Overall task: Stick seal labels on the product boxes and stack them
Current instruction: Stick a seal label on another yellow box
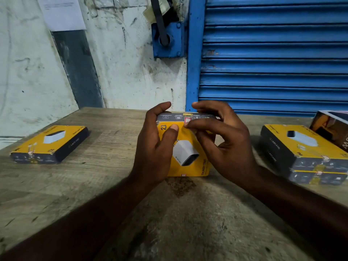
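Observation:
A yellow and dark product box (188,153) with a white charger pictured on it lies at the middle of the wooden table (94,185). My left hand (154,147) grips its left side, thumb on the yellow top face. My right hand (226,140) holds its right side, and the fingertips press a small red-and-white seal label (187,120) at the box's far top edge. Another seal shows at the near edge of the same box. One matching box (50,144) lies flat at the left. A stack of two matching boxes (305,155) stands at the right.
Behind the right stack leans a different dark box (331,127), partly cut off by the frame. A stained white wall (122,72) and a blue roller shutter (273,53) close off the table's far edge. A sheet of paper (62,12) hangs on the wall.

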The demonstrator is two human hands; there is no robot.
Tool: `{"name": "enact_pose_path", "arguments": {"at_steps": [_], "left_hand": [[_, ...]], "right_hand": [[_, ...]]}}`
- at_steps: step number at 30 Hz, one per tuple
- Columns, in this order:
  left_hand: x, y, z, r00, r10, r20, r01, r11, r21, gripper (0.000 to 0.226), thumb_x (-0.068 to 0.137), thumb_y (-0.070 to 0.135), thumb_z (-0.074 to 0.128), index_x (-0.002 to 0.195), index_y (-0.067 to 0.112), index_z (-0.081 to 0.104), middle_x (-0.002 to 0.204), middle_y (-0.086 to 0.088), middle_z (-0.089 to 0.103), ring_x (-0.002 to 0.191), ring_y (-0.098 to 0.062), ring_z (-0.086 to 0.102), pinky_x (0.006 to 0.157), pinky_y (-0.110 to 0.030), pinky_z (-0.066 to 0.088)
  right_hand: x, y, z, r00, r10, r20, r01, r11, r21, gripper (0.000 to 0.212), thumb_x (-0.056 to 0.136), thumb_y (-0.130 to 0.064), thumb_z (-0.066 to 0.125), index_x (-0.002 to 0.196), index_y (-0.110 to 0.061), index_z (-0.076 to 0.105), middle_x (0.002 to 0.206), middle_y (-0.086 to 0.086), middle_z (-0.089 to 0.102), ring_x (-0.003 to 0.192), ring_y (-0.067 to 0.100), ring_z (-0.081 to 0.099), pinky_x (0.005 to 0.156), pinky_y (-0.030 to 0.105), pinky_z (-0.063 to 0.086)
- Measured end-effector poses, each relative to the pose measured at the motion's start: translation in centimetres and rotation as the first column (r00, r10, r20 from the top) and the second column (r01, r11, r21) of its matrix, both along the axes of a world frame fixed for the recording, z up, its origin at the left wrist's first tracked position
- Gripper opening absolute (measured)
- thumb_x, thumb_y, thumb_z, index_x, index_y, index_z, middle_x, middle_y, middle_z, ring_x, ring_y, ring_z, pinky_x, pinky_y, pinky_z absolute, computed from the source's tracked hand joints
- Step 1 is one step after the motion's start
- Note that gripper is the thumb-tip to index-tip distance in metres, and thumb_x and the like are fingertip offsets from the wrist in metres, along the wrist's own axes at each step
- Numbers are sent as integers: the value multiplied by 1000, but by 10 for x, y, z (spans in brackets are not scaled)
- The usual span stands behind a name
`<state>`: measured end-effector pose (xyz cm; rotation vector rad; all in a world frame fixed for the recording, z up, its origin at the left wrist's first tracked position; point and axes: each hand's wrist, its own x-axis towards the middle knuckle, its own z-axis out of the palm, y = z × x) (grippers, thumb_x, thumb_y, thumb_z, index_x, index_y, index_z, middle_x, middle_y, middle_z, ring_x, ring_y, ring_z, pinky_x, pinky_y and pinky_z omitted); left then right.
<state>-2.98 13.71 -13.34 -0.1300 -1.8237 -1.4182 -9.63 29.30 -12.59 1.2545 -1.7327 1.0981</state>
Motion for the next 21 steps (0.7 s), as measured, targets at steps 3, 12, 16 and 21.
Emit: {"name": "enact_pose_path", "arguments": {"at_steps": [3,12,16,21], "left_hand": [[1,0,0,1000,-9,1,9,1000,2,44,89,23,50,133,26,50,111,4,66,95,-13,67,84,-35,56],[0,0,-1,1000,-25,-2,25,1000,10,46,89,22,50,134,20,50,112,2,65,91,-9,66,77,-23,53],[0,0,-1,999,-32,-8,32,999,11,45,89,21,50,134,19,50,112,3,64,92,-6,66,76,-19,51],[-1,-2,0,1000,-20,-10,20,1000,1,43,88,21,49,131,22,51,111,7,63,92,-4,65,78,-18,51]], "right_hand": [[0,1,1,1000,-8,9,8,1000,6,23,89,4,70,107,-10,76,132,15,58,123,24,57,100,32,49],[3,-1,3,997,0,80,2,1000,-31,16,93,-4,70,107,-8,76,130,12,58,121,16,57,99,23,45],[2,0,4,993,15,119,-13,1000,-13,16,94,-4,69,107,-9,76,130,9,58,124,13,55,100,23,45],[0,-2,8,955,102,278,-105,994,-6,16,95,-11,67,109,-15,73,129,3,58,126,9,54,102,28,48]]}}
